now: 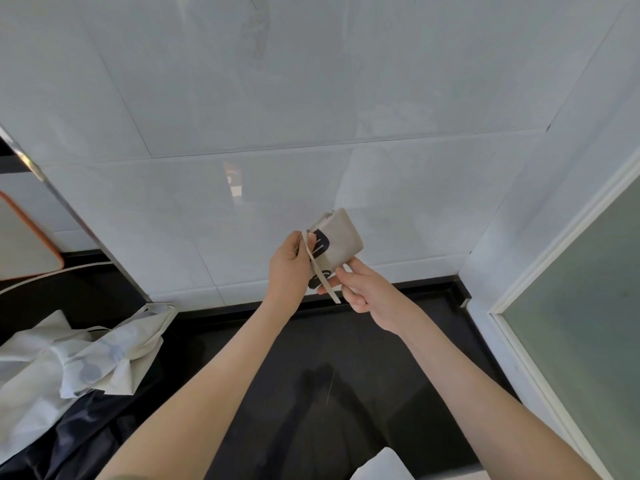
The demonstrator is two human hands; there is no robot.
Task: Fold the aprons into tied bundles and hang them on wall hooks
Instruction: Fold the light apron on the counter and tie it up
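A white tiled wall (311, 81) is rising behind both hands, and no hook is showing on it anywhere in view, so the hanging place is probably lying outside the frame. Below the hands, a dark counter (346, 358) is running along the wall's foot. Down and well to the left of the left hand, a loose heap of pale aprons (69, 358) is lying on that counter, seemingly waiting its turn for folding.

The folded apron bundle (341, 237) is being held up in the air between the two hands, close to the wall, likely so the tie can be worked freely. The left hand (289, 268) is gripping the bundle's left edge, thumb pressing the strap (323, 280) against it to keep the wrap tight. The right hand (367, 289) is pinching the bundle's lower corner, steadying it. The strap's free tail is dangling down between the hands, so the knot appears unfinished.
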